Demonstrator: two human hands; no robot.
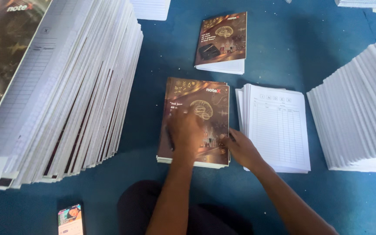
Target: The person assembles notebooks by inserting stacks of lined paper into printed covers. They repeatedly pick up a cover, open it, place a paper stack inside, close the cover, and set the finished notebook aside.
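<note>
The left hand [184,130] lies flat, fingers spread, on the brown-covered notebook [194,122] at centre. The right hand [241,149], fingers loosely released, touches its right edge. At 3 o'clock sits a white index-sheet stack [279,130]; at 12 o'clock, another brown notebook [221,41].

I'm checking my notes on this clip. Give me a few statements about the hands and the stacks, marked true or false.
1. The left hand lies flat on the brown notebook. True.
2. The right hand holds the phone. False: it touches the notebook's right edge, beside the white index sheets; the phone lies alone on the floor.
3. A second notebook lies farther away. True.
4. The floor covering is red. False: blue.
</note>
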